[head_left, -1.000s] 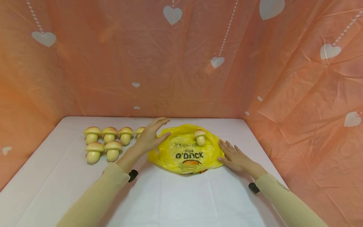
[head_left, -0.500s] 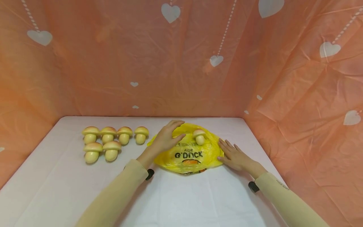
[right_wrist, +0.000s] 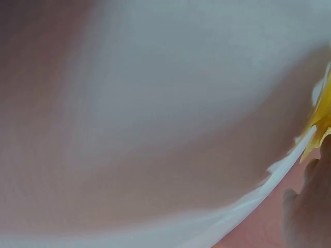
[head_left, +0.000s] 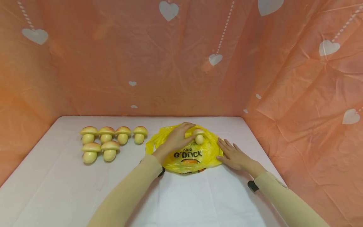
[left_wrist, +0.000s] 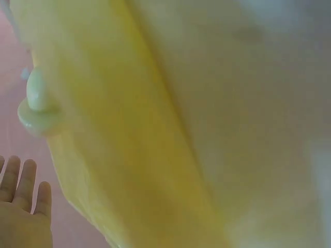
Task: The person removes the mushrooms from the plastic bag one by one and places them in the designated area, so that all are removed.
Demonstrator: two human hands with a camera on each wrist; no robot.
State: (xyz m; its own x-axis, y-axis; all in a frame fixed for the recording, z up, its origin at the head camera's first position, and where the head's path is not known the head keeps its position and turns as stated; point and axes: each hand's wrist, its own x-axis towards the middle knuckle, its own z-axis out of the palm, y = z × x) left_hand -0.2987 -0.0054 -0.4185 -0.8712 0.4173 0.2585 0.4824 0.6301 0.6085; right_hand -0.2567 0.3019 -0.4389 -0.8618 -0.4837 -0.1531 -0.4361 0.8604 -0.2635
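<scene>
A yellow plastic bag (head_left: pixel 184 165) with black lettering lies on the white table. On its far part sits a toy mushroom (head_left: pixel 199 139) with a pale stem and pinkish cap, seen also in the left wrist view as a pale mushroom (left_wrist: pixel 37 95). My left hand (head_left: pixel 177 138) reaches over the bag, fingers extended, its thumb close to the mushroom's left side; whether they touch is unclear. In the left wrist view, that hand's fingers (left_wrist: pixel 26 186) are straight and apart. My right hand (head_left: pixel 236 157) lies flat, its fingertips on the bag's right edge.
Several similar mushrooms (head_left: pixel 109 151) stand in two rows on the table's left. The white table (head_left: pixel 71 192) ends at orange cloth walls (head_left: pixel 99 78) printed with hearts, behind and to both sides. Each wrist carries a small black device (head_left: pixel 252 186).
My left hand has moved rightward from beside the mushroom rows, across the bag, to the single mushroom. The right hand has stayed on the bag's edge. The head view has shifted slightly.
</scene>
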